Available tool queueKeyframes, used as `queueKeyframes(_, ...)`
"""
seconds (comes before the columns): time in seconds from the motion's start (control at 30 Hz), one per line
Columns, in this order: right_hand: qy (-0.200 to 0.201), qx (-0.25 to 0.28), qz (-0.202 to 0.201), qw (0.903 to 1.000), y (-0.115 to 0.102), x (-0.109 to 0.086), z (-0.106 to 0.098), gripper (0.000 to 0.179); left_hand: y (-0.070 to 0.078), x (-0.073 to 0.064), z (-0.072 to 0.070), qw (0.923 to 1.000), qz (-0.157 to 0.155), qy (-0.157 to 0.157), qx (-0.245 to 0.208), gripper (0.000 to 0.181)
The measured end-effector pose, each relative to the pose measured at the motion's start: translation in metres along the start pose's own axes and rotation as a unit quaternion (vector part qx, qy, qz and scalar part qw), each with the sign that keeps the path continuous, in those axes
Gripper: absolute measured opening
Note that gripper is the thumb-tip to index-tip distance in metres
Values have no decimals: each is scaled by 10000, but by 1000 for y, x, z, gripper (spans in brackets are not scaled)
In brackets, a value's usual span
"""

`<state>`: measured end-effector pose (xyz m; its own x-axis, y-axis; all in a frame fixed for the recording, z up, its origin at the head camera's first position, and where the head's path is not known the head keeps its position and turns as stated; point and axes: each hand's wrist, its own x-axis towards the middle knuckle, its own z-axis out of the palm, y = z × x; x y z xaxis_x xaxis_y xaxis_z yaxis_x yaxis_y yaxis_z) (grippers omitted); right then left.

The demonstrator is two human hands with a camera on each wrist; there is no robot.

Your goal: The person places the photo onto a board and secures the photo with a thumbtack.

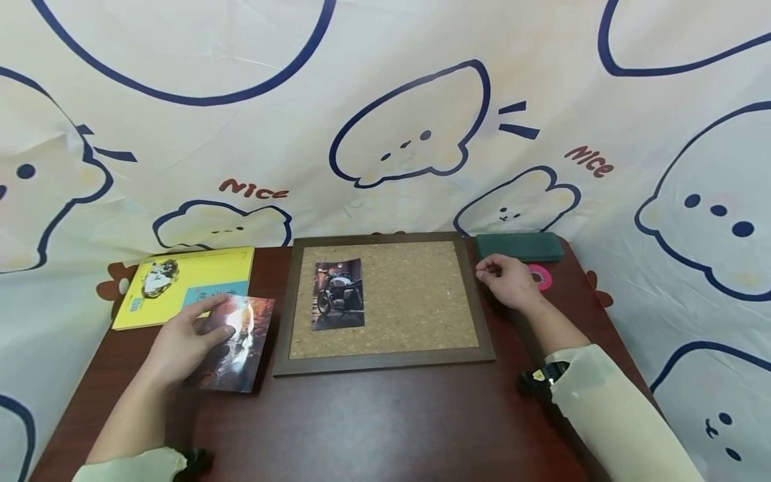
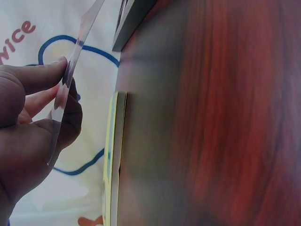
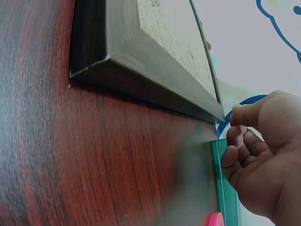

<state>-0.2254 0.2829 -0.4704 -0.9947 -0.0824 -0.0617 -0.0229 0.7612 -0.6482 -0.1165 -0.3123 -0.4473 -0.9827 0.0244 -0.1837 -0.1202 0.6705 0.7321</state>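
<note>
Red-blue photo (image 1: 248, 343), yellow book (image 1: 193, 274) — green case (image 1: 520, 248)

The left hand (image 1: 183, 345) pinched with its thumb (image 1: 220, 335) at the lower left of the frame; the right hand (image 1: 512, 282) was right of centre, fingers (image 1: 495, 262) curled.

Head cam looks fwd/down; close-up L/R wrist cams share tabletop (image 1: 361, 428).

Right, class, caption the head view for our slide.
Left fingers pinch a printed photo beside a corkboard bearing a motorcycle picture.
</note>
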Motion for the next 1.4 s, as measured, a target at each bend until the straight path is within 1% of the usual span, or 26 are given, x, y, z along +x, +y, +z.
queueKeyframes(0.17, 12, -18, -15, 10000, -3, 0, 3, 13, 9, 6, 9, 9995, -109, -84, -296, 71)
queueKeyframes(0.27, 15, -12, -9, 10000, -6, 0, 5, 13, 17, 12, 14, 9993, -101, -103, -335, 69)
queueKeyframes(0.37, -18, 63, -20, 10000, -8, -1, 6, 13, 24, 17, 18, 9995, 26, -131, -269, 67)
queueKeyframes(0.5, -51, 127, -71, 9999, -11, -1, 8, 15, 34, 21, 24, 9987, 109, -222, -449, 66)
queueKeyframes(0.6, -53, 148, -105, 9998, -12, -1, 9, 14, 40, 24, 28, 9973, 28, -280, -674, 67)
queueKeyframes(0.7, -50, 174, -105, 9998, -13, 0, 10, 13, 46, 28, 33, 9964, -25, -309, -784, 68)
queueKeyframes(0.83, -38, 236, -107, 9997, -14, 1, 12, 14, 53, 33, 39, 9950, 32, -329, -946, 68)
queueKeyframes(0.93, -45, 343, -72, 9994, -16, 2, 15, 14, 58, 38, 44, 9935, 93, -357, -1073, 67)
queueKeyframes(1.07, -66, 433, -41, 9990, -20, 2, 18, 13, 64, 43, 51, 9917, 72, -389, -1221, 67)
queueKeyframes(1.2, -52, 411, -92, 9991, -24, 2, 22, 13, 69, 47, 59, 9898, 10, -366, -1373, 67)
queueKeyframes(1.4, -18, 334, -97, 9994, -27, 4, 24, 13, 75, 55, 70, 9884, 125, -339, -1474, 65)
